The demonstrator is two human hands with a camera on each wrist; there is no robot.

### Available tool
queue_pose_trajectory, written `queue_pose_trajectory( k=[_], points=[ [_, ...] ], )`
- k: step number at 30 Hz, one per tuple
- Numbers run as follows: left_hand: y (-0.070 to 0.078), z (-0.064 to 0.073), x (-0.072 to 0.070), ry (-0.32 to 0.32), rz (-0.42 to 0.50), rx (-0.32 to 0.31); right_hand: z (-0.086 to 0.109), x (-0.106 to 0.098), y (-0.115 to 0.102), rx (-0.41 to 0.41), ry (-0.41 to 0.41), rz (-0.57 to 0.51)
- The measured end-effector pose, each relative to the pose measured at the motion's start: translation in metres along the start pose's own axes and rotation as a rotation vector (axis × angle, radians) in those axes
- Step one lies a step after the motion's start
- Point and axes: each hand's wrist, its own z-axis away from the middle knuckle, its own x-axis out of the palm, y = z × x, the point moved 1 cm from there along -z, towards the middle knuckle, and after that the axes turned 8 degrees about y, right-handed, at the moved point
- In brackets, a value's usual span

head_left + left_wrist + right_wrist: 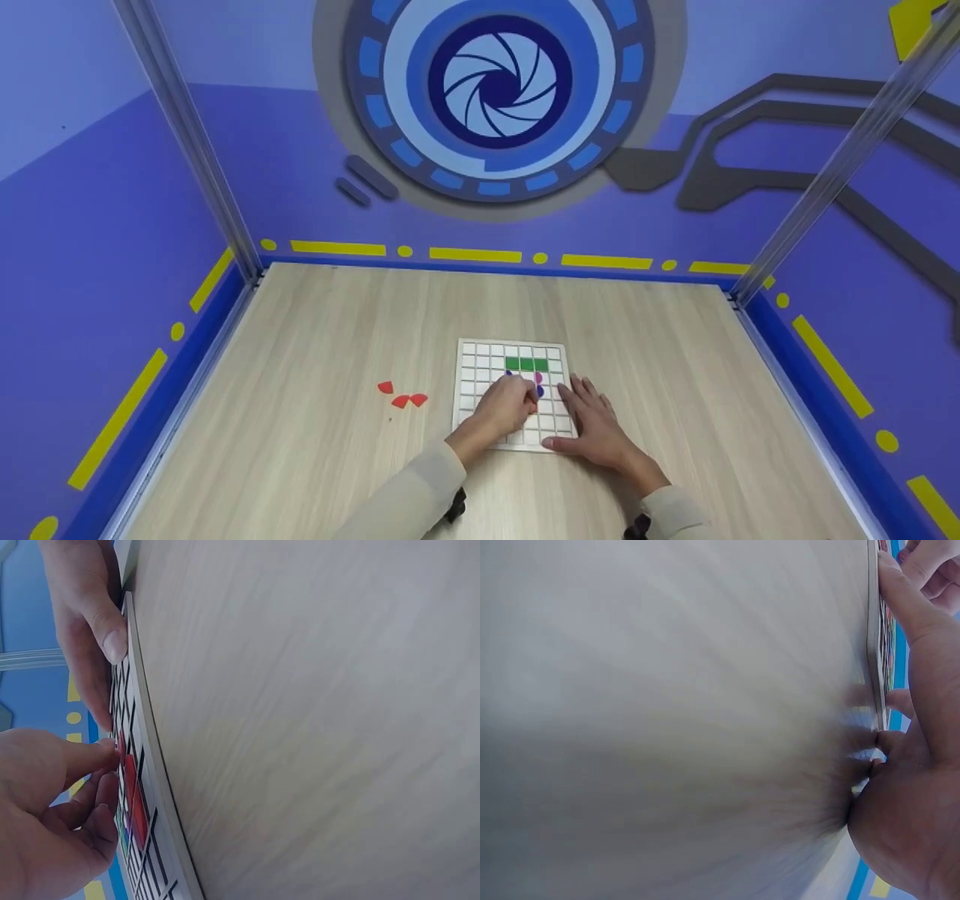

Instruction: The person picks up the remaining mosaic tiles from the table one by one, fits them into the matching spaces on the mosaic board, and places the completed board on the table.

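Observation:
A white square board (470,351) with a dark-lined grid lies flat on the table. My left hand (508,403) is over its middle, fingers bent, and pinches a small red flat piece (121,742) close above the grid. Another red piece (136,802) lies on the board beside those fingertips. Farther up the grid are a green strip (526,364), a pink piece (538,378) and a dark purple piece (540,391), partly covered by the left hand. My right hand (598,429) rests at the board's right side, fingers extended, thumb on the near right corner.
Several red fan-shaped pieces, one of them a lone wedge (385,388), lie on the wooden table (330,345) left of the board. Blue-purple printed walls (300,165) with metal corner posts (195,135) enclose the table at the back and sides.

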Motion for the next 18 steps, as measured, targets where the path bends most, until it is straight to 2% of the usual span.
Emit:
queue_pose_trajectory(
  k=[3, 6, 13, 18],
  points=[
    [-0.003, 0.003, -0.007, 0.003, -0.012, 0.025, 0.001, 0.000, 0.000, 0.001, -0.001, 0.002],
    [-0.011, 0.008, -0.020, 0.010, -0.012, 0.020, 0.001, 0.000, -0.002, 0.007, -0.002, 0.000],
    [-0.044, 0.020, -0.058, 0.052, 0.020, -0.083, 0.002, -0.001, -0.003, 0.018, 0.009, -0.001],
    [-0.073, 0.031, -0.086, 0.130, 0.000, -0.123, 0.003, 0.000, -0.002, 0.009, 0.010, -0.021]
  ],
)
